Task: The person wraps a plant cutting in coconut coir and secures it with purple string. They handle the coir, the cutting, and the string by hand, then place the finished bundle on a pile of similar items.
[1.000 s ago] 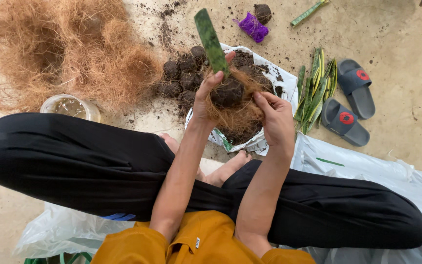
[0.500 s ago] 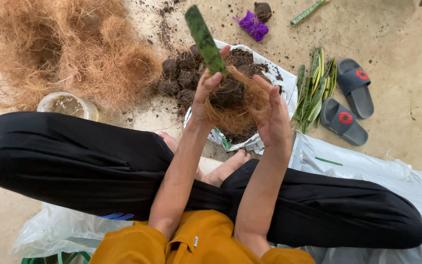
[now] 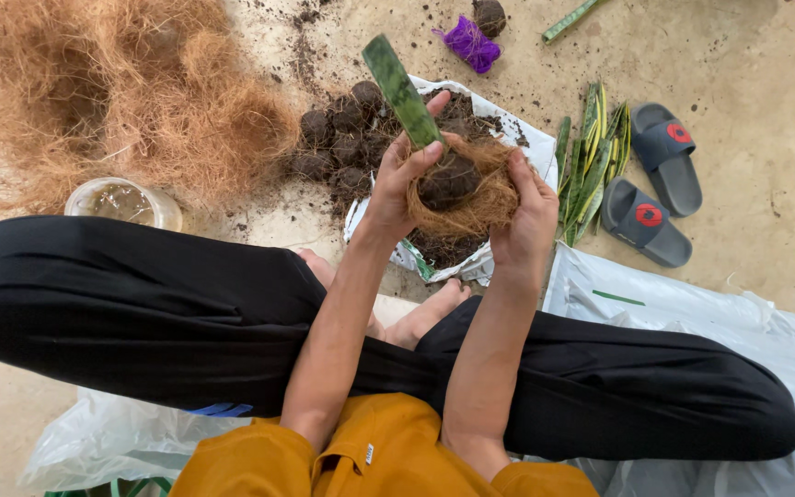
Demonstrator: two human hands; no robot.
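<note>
Over the dusty concrete floor (image 3: 766, 304), the left hand (image 3: 397, 184) and right hand (image 3: 526, 216) stay cupped tightly around the fibre-wrapped soil ball (image 3: 457, 193), its green leaf cutting (image 3: 399, 87) now tilted slightly more upright than before.

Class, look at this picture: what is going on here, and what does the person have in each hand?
A person sits cross-legged on a bare floor. Both hands cup a soil ball wrapped in brown coconut fibre, with a green leaf cutting sticking up from it. The left hand grips it by the leaf's base; the right hand presses the fibre from the other side. Beneath lies a white bag of soil, with more soil balls, a fibre heap and cut leaves nearby.
</note>
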